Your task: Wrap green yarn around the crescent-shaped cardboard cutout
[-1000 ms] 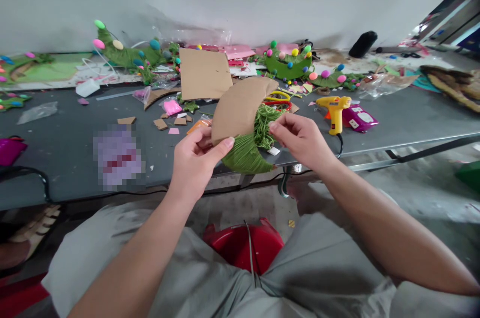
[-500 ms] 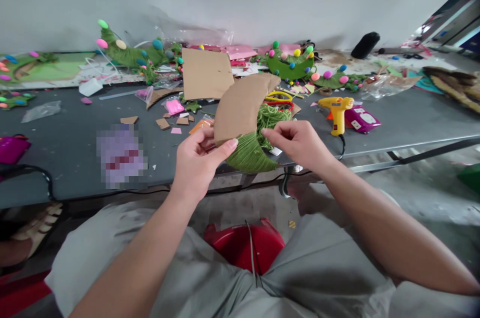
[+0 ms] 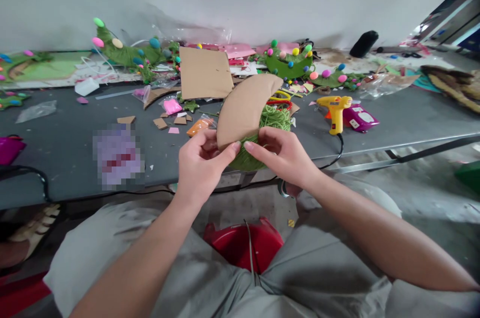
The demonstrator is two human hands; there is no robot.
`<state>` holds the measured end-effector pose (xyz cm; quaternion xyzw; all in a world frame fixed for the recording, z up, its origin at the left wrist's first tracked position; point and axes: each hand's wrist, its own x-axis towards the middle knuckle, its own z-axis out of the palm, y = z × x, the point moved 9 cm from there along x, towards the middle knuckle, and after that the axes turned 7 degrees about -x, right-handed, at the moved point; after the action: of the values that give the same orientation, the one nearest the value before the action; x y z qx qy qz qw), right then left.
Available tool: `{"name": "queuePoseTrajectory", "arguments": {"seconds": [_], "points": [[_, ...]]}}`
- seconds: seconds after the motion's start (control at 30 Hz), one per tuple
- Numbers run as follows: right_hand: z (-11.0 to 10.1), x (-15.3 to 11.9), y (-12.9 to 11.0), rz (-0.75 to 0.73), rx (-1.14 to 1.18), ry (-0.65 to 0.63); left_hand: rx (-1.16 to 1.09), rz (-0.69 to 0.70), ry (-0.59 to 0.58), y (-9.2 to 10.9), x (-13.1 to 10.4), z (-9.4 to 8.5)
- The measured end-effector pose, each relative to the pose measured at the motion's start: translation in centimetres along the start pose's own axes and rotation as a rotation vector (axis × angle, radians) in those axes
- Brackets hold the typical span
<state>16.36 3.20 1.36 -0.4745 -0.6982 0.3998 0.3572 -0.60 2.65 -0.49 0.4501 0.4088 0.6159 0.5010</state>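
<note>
A cardboard crescent (image 3: 242, 110) is held up over the table's front edge, its lower end wrapped in green yarn (image 3: 249, 159) and its upper part bare. My left hand (image 3: 202, 163) grips the crescent's left edge, thumb on the front near the wrap's border. On the right side my right hand (image 3: 287, 155) is closed at the wrapped part, its thumb on the yarn close to my left thumb. Its other fingers are partly hidden behind the crescent. A loose heap of green yarn (image 3: 275, 118) lies on the table just behind my right hand.
A yellow glue gun (image 3: 335, 110) stands to the right by a purple package (image 3: 362, 118). Yellow and red-handled scissors (image 3: 281, 98) lie behind the yarn. A cardboard sheet (image 3: 206, 73), cardboard scraps (image 3: 160, 123) and green crescents with coloured balls (image 3: 288, 65) sit further back.
My right hand has moved left from beside the crescent onto its wrapped part, and its thumb now lies near my left thumb. My left hand keeps its hold.
</note>
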Motion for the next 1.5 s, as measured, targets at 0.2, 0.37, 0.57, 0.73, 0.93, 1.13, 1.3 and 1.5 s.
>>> {"name": "queuePoseTrajectory", "arguments": {"seconds": [0.2,0.37,0.57,0.73,0.93,1.13,1.3,1.5], "points": [[-0.2,0.0,0.1,0.013,-0.061,0.072,0.003,0.019,-0.014,0.2,-0.2,0.5],[-0.4,0.1,0.0,0.022,-0.08,0.089,0.031,0.009,0.006,0.3,-0.3,0.5],[-0.2,0.1,0.1,0.026,-0.084,0.083,0.035,-0.001,0.012,0.2,-0.4,0.5],[-0.4,0.2,-0.1,0.008,-0.107,0.074,0.025,-0.01,0.015,-0.1,-0.3,0.4],[-0.4,0.1,-0.6,-0.03,-0.1,0.018,0.004,-0.02,0.007,-0.2,-0.2,0.3],[-0.5,0.0,-0.3,-0.001,-0.13,0.041,0.014,-0.008,-0.002,-0.1,-0.2,0.5],[-0.8,0.1,-0.5,0.001,-0.199,0.069,0.037,-0.008,0.002,-0.1,-0.2,0.6],[-1.4,0.1,-0.5,-0.012,-0.211,0.073,0.02,-0.009,0.012,-0.2,-0.1,0.2]]}}
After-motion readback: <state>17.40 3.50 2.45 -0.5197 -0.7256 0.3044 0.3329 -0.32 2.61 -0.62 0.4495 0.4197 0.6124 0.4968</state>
